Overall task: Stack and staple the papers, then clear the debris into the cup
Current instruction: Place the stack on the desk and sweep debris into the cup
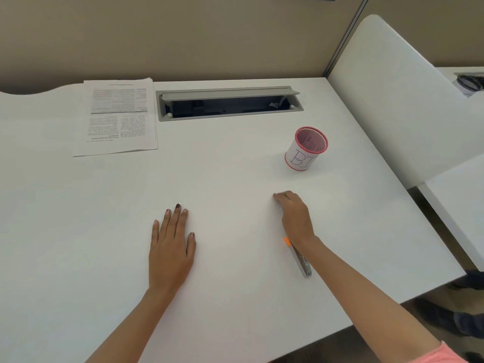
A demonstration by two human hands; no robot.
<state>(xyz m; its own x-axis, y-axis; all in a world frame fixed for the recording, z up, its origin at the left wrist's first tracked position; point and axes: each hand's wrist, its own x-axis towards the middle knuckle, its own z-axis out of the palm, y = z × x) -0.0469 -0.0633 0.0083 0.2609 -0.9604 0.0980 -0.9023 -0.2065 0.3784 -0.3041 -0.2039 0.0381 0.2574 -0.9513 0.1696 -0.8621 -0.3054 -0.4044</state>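
Printed papers (117,119) lie stacked; left hand (170,247) flat, right hand (294,218) grip unclear.

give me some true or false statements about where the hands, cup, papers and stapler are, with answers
1. The left hand lies flat on the table, fingers straight. True.
2. The cup lies tipped on its side. False: it stands upright, mouth up.
3. The papers lie between the two hands. False: the stack lies at the far left of the table, beside the open cable tray.
4. The stapler lies on the table by the right wrist. True.
5. The right hand grips the cup. False: it is on the table, apart from the cup and nearer the person.
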